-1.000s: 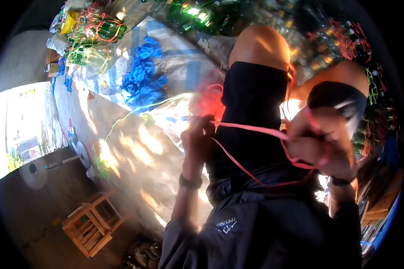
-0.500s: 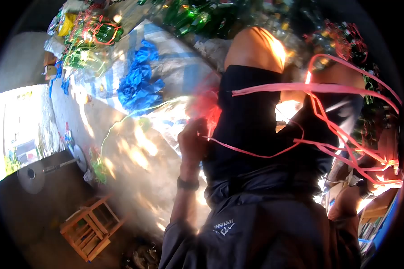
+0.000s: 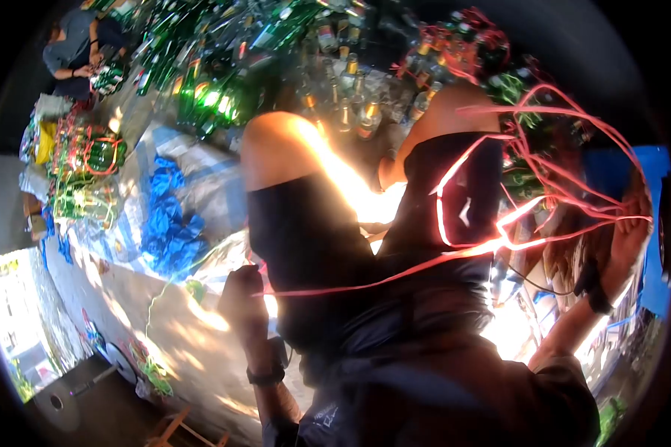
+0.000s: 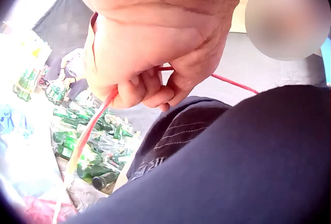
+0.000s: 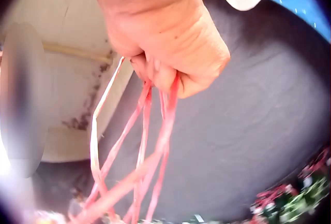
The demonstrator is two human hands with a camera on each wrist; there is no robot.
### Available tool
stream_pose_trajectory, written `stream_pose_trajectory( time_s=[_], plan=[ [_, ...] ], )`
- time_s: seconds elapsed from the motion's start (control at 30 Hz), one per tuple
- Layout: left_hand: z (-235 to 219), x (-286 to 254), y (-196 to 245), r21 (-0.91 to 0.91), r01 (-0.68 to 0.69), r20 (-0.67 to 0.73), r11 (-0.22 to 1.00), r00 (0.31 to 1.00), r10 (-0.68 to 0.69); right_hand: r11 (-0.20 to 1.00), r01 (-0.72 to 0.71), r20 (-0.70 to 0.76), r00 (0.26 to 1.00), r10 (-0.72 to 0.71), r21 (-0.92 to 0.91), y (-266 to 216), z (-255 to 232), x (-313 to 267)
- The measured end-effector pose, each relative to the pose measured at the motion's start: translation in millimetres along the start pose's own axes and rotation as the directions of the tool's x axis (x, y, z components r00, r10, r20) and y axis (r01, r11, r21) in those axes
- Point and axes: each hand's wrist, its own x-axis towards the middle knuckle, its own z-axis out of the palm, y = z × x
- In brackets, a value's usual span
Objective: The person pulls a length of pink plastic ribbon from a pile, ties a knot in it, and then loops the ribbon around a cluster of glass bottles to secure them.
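Pink plastic twine (image 3: 395, 277) runs across the lap from one hand to the other. My left hand (image 3: 244, 305), beside the left thigh, grips one part of it with curled fingers. In the left wrist view the twine (image 4: 89, 136) hangs below that hand and also leads off to the right. Raised out to the right side, my right hand (image 3: 634, 220) holds several looped strands. The right wrist view shows these strands (image 5: 145, 146) dropping from its curled fingers. Both knees are bent, with black shorts (image 3: 306, 231) under the twine.
Many green bottles (image 3: 216, 97) and clear bottles (image 3: 350, 82) lie ahead. Bottles tied with twine (image 3: 89, 153) stand at the left, near crumpled blue plastic (image 3: 170, 223) on a striped sheet (image 3: 209, 167). Another person (image 3: 78, 48) sits at the far left. A wooden stool (image 3: 175, 432) is low in view.
The right hand has swung from near the lap out to the far right, pulling the looped strands with it. The left hand still grips twine. The head view has turned rightward.
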Motion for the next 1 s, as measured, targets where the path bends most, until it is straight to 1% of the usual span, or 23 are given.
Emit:
stream_pose_trajectory(
  time_s=[0.03,0.07,0.1,0.13,0.2,0.23,0.27,0.33,0.37,0.4,0.47,0.5,0.57,0.6,0.63,0.67,0.7,0.73,0.83,0.87,0.9,0.93,1.0],
  plan=[
    [0.4,2.3,-1.0,0.042,-0.055,0.023,0.998,0.998,0.054,0.996,-0.017,-0.129,0.992,0.007,-0.084,6.4,13.2,-5.2],
    [-1.3,2.3,5.5,0.036,-0.011,0.059,0.999,0.998,0.009,0.985,-0.046,-0.259,0.966,0.002,-0.164,15.5,36.8,-11.4],
    [1.0,5.5,13.2,0.020,-0.028,0.074,0.999,0.997,0.027,0.865,0.009,-0.382,0.895,-0.231,-0.501,31.9,70.5,-18.0],
    [1.5,6.3,19.5,0.007,-0.037,0.082,0.999,0.996,0.037,0.862,0.008,-0.393,0.888,-0.239,-0.507,37.9,69.5,-20.8],
    [7.4,5.6,33.6,0.144,-0.099,0.023,0.985,0.995,0.097,0.751,-0.078,-0.308,0.936,-0.171,-0.655,41.3,61.9,-28.8],
    [7.3,5.4,41.6,0.046,-0.069,0.029,0.997,0.997,0.068,0.762,-0.198,-0.465,0.873,-0.149,-0.616,45.0,72.0,-30.2],
    [5.2,5.7,38.5,0.130,-0.093,0.064,0.987,0.994,0.085,0.798,-0.247,-0.456,0.889,-0.040,-0.550,46.4,64.7,-33.9],
    [7.1,4.9,35.3,0.097,-0.029,0.043,0.995,0.999,0.025,0.440,-0.231,-0.351,0.912,-0.212,-0.867,72.0,7.1,-42.4],
    [3.8,8.0,25.8,0.177,-0.178,0.096,0.968,0.982,0.163,0.499,-0.154,-0.308,0.920,-0.244,-0.853,72.4,36.2,-45.5],
    [1.8,7.1,21.9,0.172,-0.191,0.110,0.966,0.979,0.174,0.537,-0.379,-0.466,0.884,-0.031,-0.754,71.2,30.0,-48.7],
    [-1.8,5.8,18.4,0.062,-0.115,0.094,0.991,0.990,0.109,0.469,-0.605,-0.609,0.776,0.164,-0.643,76.9,34.4,-50.5],
    [-5.7,8.3,13.1,0.103,-0.142,0.152,0.985,0.980,0.125,0.470,-0.609,-0.618,0.770,0.158,-0.639,81.7,40.1,-52.5],
    [-8.3,7.2,13.7,0.149,-0.167,0.181,0.975,0.974,0.139,0.497,-0.586,-0.586,0.791,0.177,-0.641,95.1,47.2,-56.7],
    [-9.0,8.2,18.6,0.198,-0.186,0.202,0.962,0.968,0.146,0.498,-0.589,-0.591,0.787,0.174,-0.637,103.5,36.6,-61.9],
    [-7.1,9.1,27.8,0.196,-0.191,0.205,0.962,0.967,0.151,0.490,-0.620,-0.595,0.770,0.231,-0.612,113.6,20.3,-67.5],
    [-3.7,8.8,40.3,0.138,-0.252,0.208,0.958,0.953,0.221,0.481,-0.651,-0.596,0.750,0.288,-0.587,119.2,16.1,-69.9],
    [-1.2,7.6,49.3,0.080,-0.311,0.208,0.947,0.934,0.290,0.511,-0.724,-0.666,0.665,0.338,-0.464,126.1,16.6,-71.9],
    [0.0,6.0,53.0,0.080,-0.315,0.211,0.946,0.933,0.293,0.512,-0.725,-0.668,0.663,0.337,-0.461,136.5,5.7,-77.5],
    [0.1,3.3,61.7,0.104,-0.245,0.225,0.964,0.950,0.217,0.406,-0.610,-0.578,0.788,0.213,-0.681,186.1,-65.3,-106.7],
    [-2.1,2.6,65.6,0.125,-0.154,0.256,0.980,0.959,0.118,0.407,-0.610,-0.580,0.787,0.212,-0.679,186.7,-62.2,-108.0],
    [-2.5,1.8,68.5,0.148,-0.062,0.284,0.987,0.959,0.017,0.391,-0.721,-0.651,0.689,0.318,-0.572,189.3,-57.8,-109.7],
    [-1.0,1.5,70.3,0.147,-0.063,0.285,0.987,0.958,0.019,0.358,-0.816,-0.703,0.575,0.419,-0.454,191.0,-48.6,-110.0],
    [3.5,1.9,75.9,-0.026,-0.108,0.324,0.994,0.940,0.110,0.312,-0.829,-0.704,0.559,0.438,-0.465,201.1,-39.9,-114.9]
  ],
)
